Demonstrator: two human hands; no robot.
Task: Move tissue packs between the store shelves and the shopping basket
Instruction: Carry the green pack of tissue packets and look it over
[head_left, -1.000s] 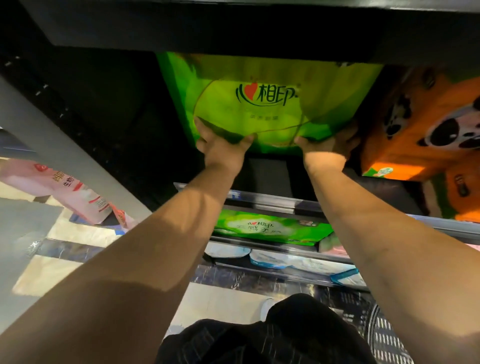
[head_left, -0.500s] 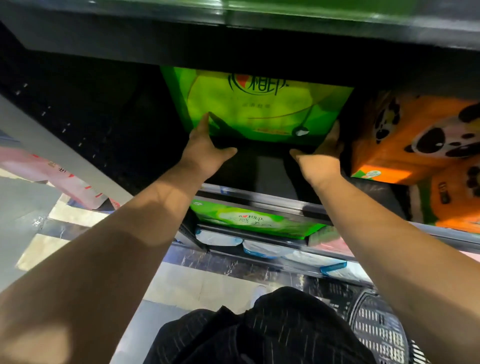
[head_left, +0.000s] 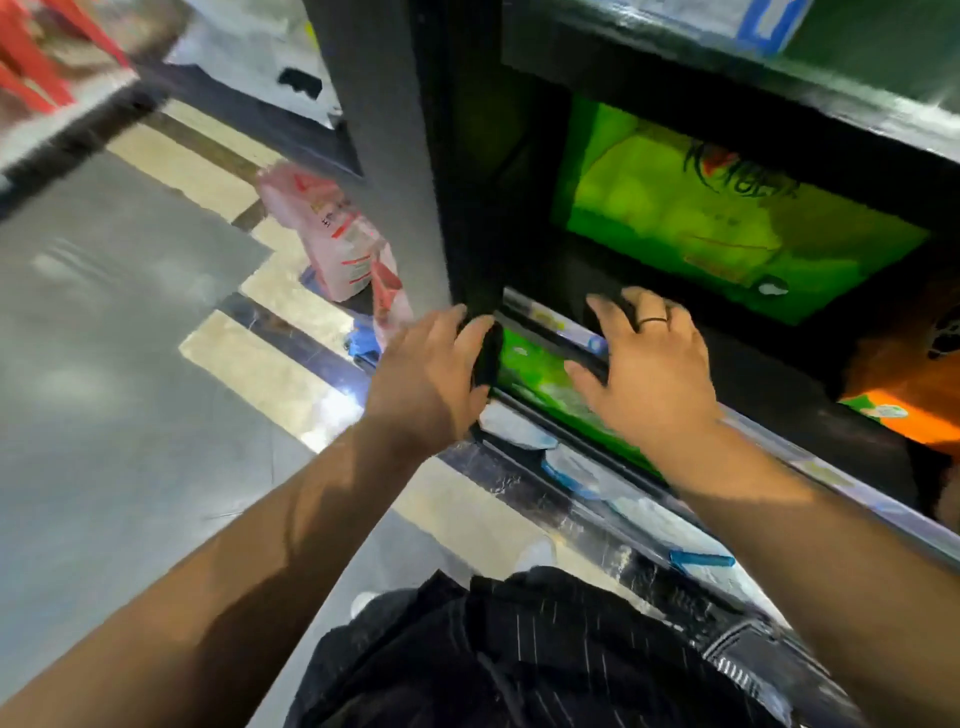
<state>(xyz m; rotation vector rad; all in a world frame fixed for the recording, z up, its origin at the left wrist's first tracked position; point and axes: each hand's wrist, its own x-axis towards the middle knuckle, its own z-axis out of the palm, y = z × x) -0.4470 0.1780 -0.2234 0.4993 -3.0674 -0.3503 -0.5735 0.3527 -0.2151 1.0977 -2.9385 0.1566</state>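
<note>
A large green tissue pack (head_left: 717, 218) lies deep on the dark middle shelf (head_left: 810, 395), with nothing holding it. My left hand (head_left: 431, 379) hovers in front of the shelf's left post, fingers relaxed and spread, holding nothing. My right hand (head_left: 654, 374), with a ring on one finger, hangs open above the shelf's front rail, clear of the pack. A second green tissue pack (head_left: 540, 379) shows on the shelf below, between my hands. The basket shows only as a dark mesh rim (head_left: 748, 670) at the bottom right.
Orange panda-print packs (head_left: 904, 379) fill the shelf to the right. Pale blue and white packs (head_left: 582, 473) lie on the lowest shelf. A pink pack (head_left: 343, 244) stands on the floor behind the grey shelf post (head_left: 384, 156). My dark striped trousers fill the bottom centre.
Both hands have let go of the big green pack and drawn back toward me, off the shelf. The pack stays pushed in on the shelf. My view has swung left.
</note>
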